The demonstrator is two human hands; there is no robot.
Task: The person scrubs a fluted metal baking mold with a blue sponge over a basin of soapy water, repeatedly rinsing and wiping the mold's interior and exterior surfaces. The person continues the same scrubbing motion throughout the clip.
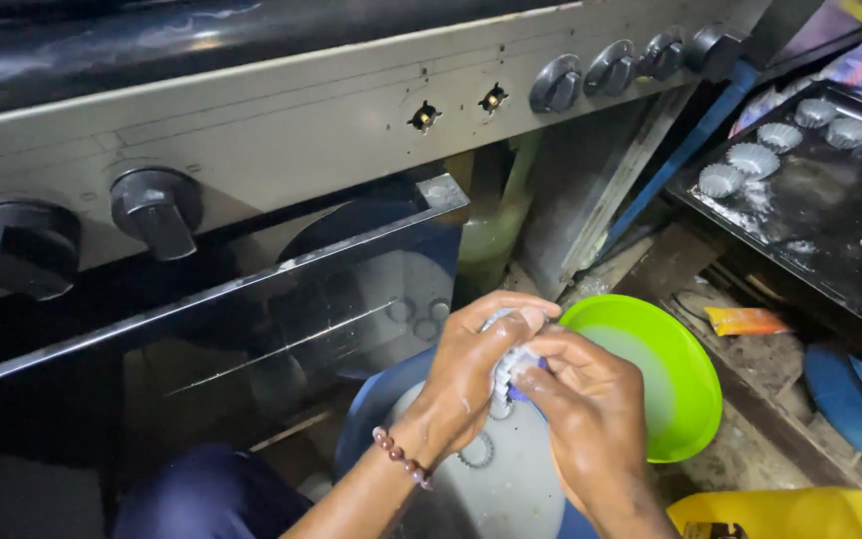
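While both pinch it | left hand point(471, 374), right hand point(591, 409) grip fluted foil cup point(509, 367) | glossy green round plate point(685, 399) beside | steel oven point(281, 130) behind

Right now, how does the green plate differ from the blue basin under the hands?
The green plate is bright lime, shallow and tilted up on edge; the blue basin is dark, deeper and sits flat. The green plate looks bare; the blue basin holds a pale round lid. Both are round and look like plastic.
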